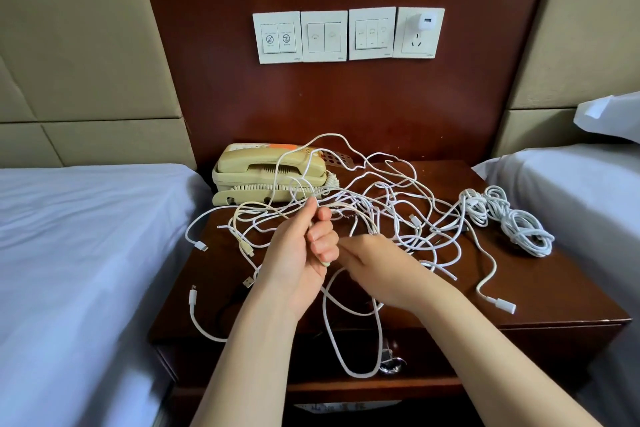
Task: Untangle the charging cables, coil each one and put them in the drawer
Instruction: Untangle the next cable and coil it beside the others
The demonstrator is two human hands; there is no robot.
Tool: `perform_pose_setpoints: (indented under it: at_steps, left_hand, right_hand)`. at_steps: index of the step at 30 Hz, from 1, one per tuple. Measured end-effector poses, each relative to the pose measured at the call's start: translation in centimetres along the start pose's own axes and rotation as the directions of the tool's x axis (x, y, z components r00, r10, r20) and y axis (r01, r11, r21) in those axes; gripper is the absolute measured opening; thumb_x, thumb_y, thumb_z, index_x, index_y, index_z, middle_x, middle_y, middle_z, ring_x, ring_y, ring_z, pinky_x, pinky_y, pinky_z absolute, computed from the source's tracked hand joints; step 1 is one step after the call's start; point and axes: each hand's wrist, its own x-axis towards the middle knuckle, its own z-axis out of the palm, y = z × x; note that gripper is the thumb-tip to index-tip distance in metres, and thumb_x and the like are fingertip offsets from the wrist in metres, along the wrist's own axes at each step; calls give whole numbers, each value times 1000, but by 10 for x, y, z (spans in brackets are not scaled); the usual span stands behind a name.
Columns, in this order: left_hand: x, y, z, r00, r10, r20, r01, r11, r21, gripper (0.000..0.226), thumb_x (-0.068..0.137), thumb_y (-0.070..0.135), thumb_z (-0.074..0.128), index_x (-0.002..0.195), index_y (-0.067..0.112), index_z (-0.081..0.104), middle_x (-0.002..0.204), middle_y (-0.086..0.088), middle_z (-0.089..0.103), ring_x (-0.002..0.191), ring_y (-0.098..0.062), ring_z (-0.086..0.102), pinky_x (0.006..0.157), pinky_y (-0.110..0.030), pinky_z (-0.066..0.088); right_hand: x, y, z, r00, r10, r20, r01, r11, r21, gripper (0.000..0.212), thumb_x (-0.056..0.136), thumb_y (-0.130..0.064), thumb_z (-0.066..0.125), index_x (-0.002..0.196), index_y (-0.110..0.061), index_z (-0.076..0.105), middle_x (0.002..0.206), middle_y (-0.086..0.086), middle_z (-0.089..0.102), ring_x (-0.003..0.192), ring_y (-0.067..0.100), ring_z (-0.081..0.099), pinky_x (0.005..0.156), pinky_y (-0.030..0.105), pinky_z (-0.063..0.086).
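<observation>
— Location of tangled white charging cables [360, 201]?
— Spread across dark wooden nightstand [554, 291]. Left hand [298, 253] clenched round one strand, raised; right hand [377, 267] beside it, grip cannot be determined.

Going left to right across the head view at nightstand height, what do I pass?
In order: left bed → phone → coiled cables → right bed. The tangle spreads across the middle, so it has no clear place.
</observation>
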Motion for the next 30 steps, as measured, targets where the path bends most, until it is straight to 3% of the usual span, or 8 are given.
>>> perform_pose_setpoints:
  at_steps: [6,12,16,18,20,22,25,30]
  left_hand:
    - [7,11,-3,979,121,-167,-126,992,-21,41,102,32,31,70,10,46,41,8,28,31,-4,26,32,-15,24]
    - [17,9,-11,908,339,-247,-248,909,336,57,103,38,19,69,6,52,36,5,39,30,-10,36,41,-23,33]
    - [21,6,-19,877,419,-236,-206,771,603,63,102,44,15,73,9,59,37,4,45,38,-12,44,52,-29,35]
    - [21,2,-19,904,370,-215,-169,770,616,67,100,49,14,77,9,63,43,3,51,46,-14,48,56,-28,37]
    - [19,-2,-14,942,302,-148,-157,785,599,71,98,52,13,81,6,65,61,-14,60,58,-21,54,59,-27,42]
    - [14,-8,-8,963,266,-51,-175,754,633,78,97,53,9,69,5,63,63,-22,55,58,-22,52,54,-23,44]
    - [6,-15,-1,979,200,41,-167,670,723,81,82,65,6,54,3,50,49,-14,46,46,-19,46,44,-16,41]
    - [5,-21,6,993,78,93,-121,668,734,76,74,68,7,49,13,54,47,-6,43,41,-15,45,47,-26,39]
  right_hand:
    - [-9,-27,0,997,-34,74,57,943,-328,26,102,-40,29,84,-22,37,86,7,58,86,33,58,64,33,36]
    - [-18,-50,-2,984,-149,99,176,907,-382,28,100,-44,30,82,-25,37,97,9,63,94,36,58,66,35,33]
    - [-15,-46,-5,948,-313,-58,272,891,-362,26,95,-43,32,78,-25,41,81,0,63,76,31,60,55,32,33]
    - [-13,-41,-9,905,-378,-195,289,883,-369,33,89,-41,31,79,-22,56,77,-6,63,64,24,61,48,30,38]
    - [-10,-36,-14,885,-366,-287,270,907,-323,36,87,-40,32,79,-21,61,77,-7,62,62,22,60,46,34,43]
    - [-9,-32,-18,876,-322,-359,235,935,-267,36,87,-41,33,76,-20,61,75,-8,60,62,20,59,47,37,44]
    - [-8,-22,-23,861,-270,-431,193,958,-213,31,86,-40,39,73,-21,59,70,-11,56,60,11,54,51,32,43]
    - [-10,-8,-29,915,-137,-380,120,990,-68,20,90,-35,56,76,-21,60,72,-8,61,70,10,54,66,32,44]
